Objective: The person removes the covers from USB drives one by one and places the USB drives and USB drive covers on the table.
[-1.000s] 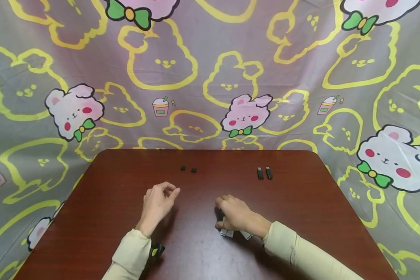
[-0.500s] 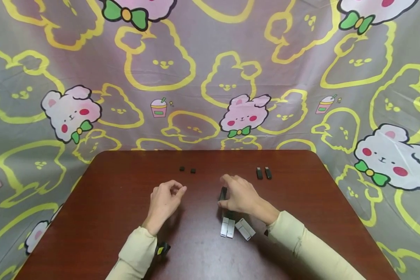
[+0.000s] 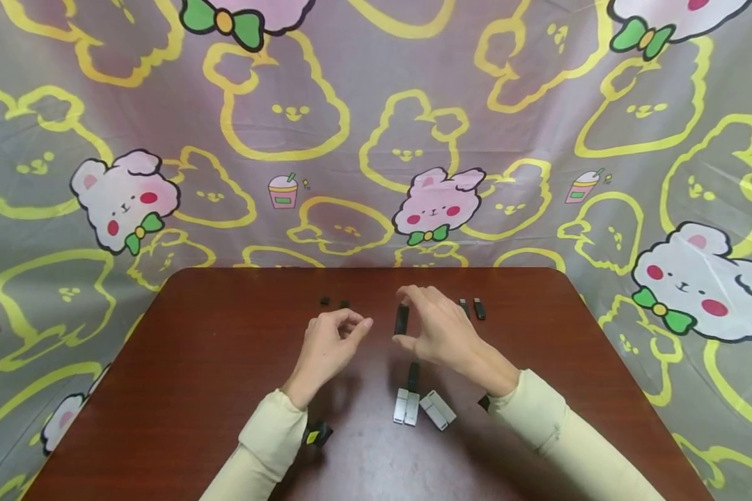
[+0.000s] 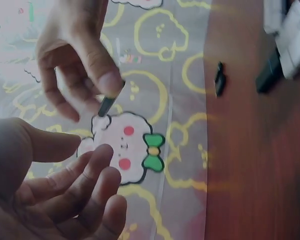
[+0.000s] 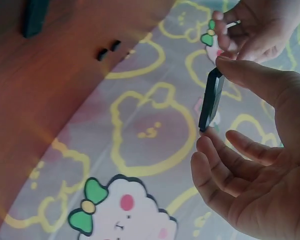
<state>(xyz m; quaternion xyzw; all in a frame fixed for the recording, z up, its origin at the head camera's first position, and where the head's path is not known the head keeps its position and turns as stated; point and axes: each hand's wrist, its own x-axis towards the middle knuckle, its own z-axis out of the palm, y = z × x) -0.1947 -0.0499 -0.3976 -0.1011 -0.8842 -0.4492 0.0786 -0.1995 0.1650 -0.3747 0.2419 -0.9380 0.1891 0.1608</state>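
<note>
My right hand [image 3: 441, 330] holds a black USB flash drive [image 3: 401, 320] above the table, pinched lengthwise between thumb and fingertips. The right wrist view shows the drive [image 5: 210, 102] spanning from thumb to finger. Just to its left is my left hand [image 3: 332, 344], raised with loosely bent fingers. Nothing shows between its thumb and fingers in the left wrist view. On the table below lie several small white sticks [image 3: 406, 406] in pairs, with another black stick [image 3: 413, 376] at their far end.
Two small black caps [image 3: 324, 301] lie at the far left-centre of the brown table [image 3: 194, 376]; my left fingers partly cover one. At the far right lie two black flash drives [image 3: 479, 308] with metal plugs, one partly behind my right hand. A patterned cloth [image 3: 351, 139] hangs behind.
My right hand has lifted the black flash drive from beside the white sticks, moving up and away from me. My left hand has moved right, towards it.
</note>
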